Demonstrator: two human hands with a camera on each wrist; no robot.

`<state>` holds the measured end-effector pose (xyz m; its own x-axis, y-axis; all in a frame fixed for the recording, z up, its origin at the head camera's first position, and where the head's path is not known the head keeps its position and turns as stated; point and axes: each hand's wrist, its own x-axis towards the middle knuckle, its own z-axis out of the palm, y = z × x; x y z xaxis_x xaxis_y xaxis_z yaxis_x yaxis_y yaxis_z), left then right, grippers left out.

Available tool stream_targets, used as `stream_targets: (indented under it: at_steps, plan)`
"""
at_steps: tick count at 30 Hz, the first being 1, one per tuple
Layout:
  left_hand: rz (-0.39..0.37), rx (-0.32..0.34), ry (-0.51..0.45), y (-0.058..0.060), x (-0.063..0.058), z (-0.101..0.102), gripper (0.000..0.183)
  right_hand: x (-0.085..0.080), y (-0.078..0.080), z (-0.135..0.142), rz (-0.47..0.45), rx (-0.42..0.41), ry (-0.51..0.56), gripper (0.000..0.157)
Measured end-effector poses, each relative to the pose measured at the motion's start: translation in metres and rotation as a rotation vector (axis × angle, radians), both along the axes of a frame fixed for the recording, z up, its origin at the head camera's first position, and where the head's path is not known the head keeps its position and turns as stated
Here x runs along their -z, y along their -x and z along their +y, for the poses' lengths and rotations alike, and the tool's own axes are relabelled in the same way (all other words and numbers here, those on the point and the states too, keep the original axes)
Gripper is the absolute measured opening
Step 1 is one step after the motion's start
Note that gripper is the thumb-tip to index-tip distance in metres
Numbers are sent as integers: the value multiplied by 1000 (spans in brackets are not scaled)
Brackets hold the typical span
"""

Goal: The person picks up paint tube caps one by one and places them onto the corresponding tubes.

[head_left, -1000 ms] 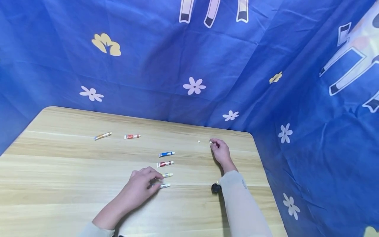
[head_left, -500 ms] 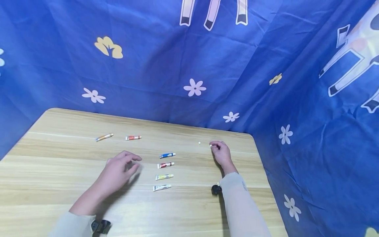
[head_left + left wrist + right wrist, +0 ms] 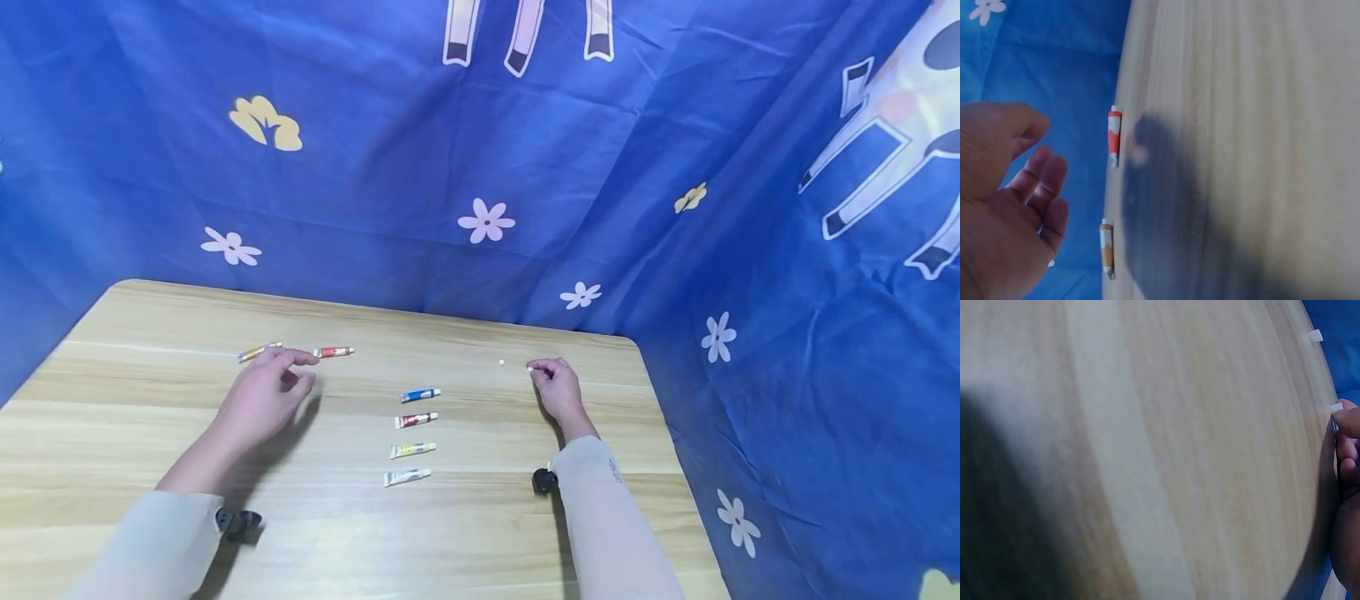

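Note:
My left hand (image 3: 258, 396) hovers at the back left, fingers loosely bent and holding nothing. In the head view its fingers overlap the ochre paint tube (image 3: 255, 353) and reach close to the orange-red paint tube (image 3: 334, 352). Both tubes show in the left wrist view, the orange-red one (image 3: 1114, 136) above the ochre one (image 3: 1107, 249). At the back right, my right hand (image 3: 558, 388) pinches a small white cylindrical piece (image 3: 1336, 408) between thumb and finger. A similar white piece (image 3: 502, 362) stands just left of it.
Mid-table, several paint tubes lie in a column: blue (image 3: 421, 395), dark red (image 3: 416, 420), yellow (image 3: 412, 450) and silvery white (image 3: 407, 477). The wooden table (image 3: 480, 533) meets a blue patterned cloth (image 3: 390, 208) at its back and right edges.
My left hand has moved from over the yellow and silvery white tubes leftward and back to the ochre and orange-red tubes. The right hand has stayed in place.

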<state>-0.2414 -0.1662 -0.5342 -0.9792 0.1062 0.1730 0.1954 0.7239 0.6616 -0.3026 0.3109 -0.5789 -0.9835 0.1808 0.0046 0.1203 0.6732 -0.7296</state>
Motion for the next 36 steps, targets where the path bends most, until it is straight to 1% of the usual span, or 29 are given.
stream_targets:
  at_steps: [4,8,14,18,24,27,32,36]
  plan:
    - [-46,-9,-5,14,3,-2,32,1,0,1,-1,5,8,17]
    - [-72,-11,-9,26,6,-1,34,2,1,2,14,2,17,15]
    - [-122,-4,8,40,12,3,48,2,0,2,15,2,14,15]
    - [-127,1,34,47,19,5,53,3,1,2,9,7,16,15]
    - [-96,-4,38,58,32,2,44,4,2,1,19,4,8,14]
    - [-85,-14,39,62,35,0,41,3,2,1,21,1,8,14]
    - [-84,-1,53,69,35,-1,39,2,2,1,21,5,6,14]
    - [-94,4,83,71,33,3,33,2,2,2,20,4,2,14]
